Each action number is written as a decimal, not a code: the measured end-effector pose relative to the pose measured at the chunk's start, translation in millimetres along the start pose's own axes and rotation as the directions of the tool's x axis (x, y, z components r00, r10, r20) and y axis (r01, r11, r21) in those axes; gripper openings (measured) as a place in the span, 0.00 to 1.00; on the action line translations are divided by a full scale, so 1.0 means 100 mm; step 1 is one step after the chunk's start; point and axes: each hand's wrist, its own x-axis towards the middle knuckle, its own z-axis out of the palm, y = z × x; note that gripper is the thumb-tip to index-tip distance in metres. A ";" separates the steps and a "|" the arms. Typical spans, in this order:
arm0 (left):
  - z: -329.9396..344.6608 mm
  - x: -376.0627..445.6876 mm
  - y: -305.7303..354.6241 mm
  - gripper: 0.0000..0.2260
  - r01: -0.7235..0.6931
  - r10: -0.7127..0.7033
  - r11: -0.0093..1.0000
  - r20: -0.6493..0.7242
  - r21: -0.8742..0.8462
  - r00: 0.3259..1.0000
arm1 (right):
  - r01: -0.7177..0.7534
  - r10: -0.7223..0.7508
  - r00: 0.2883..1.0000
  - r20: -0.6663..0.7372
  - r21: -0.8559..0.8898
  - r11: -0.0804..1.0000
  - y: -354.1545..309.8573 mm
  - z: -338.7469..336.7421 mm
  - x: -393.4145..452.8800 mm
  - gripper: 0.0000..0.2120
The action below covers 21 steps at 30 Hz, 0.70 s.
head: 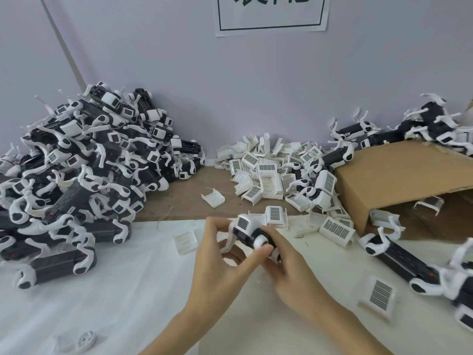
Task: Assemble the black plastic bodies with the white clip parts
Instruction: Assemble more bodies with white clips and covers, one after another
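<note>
Black body point(252, 235) with white clip parts sits pinched between left hand point(220, 249) and right hand point(286, 262), held near so pieces snap together.

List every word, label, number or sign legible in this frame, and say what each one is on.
Paper sign on the wall: large dark green characters inside a border, cut off by the top edge of the frame; only their lower halves show, not readable.
White clip parts: dark grid patches, a pattern, no text to read.
Black body held in both hands: no legible marking.
</note>
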 end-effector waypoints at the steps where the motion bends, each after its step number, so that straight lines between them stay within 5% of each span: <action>1: 0.02 -0.03 0.01 0.24 -0.040 0.039 0.999 0.017 0.019 0.999 | 0.004 -0.004 1.000 -0.004 0.009 1.000 0.01 -0.01 0.00 0.22; 6: 0.03 -0.05 0.09 0.17 -0.022 0.023 0.999 0.020 -0.034 1.000 | 0.038 -0.038 0.999 0.009 -0.019 0.999 0.01 -0.05 0.00 0.28; 11: -0.08 0.07 0.04 0.20 0.086 -0.084 0.980 0.020 -0.181 0.996 | 0.029 -0.028 0.999 0.022 -0.047 0.998 0.02 -0.08 0.04 0.25; 16: -0.18 0.13 -0.06 0.20 0.040 -0.049 0.994 0.084 0.106 0.995 | 0.064 -0.111 0.985 -0.130 -0.322 0.945 0.02 -0.13 0.07 0.22; 18: -0.17 0.14 -0.08 0.22 0.080 -0.086 0.993 0.063 0.090 0.994 | 0.070 -0.125 0.983 -0.133 -0.359 0.931 0.03 -0.13 0.06 0.24; 21: -0.19 0.19 -0.12 0.23 0.185 -0.181 0.980 0.055 -0.079 0.982 | -0.035 0.032 0.995 -0.090 -0.035 0.999 0.00 -0.18 0.08 0.24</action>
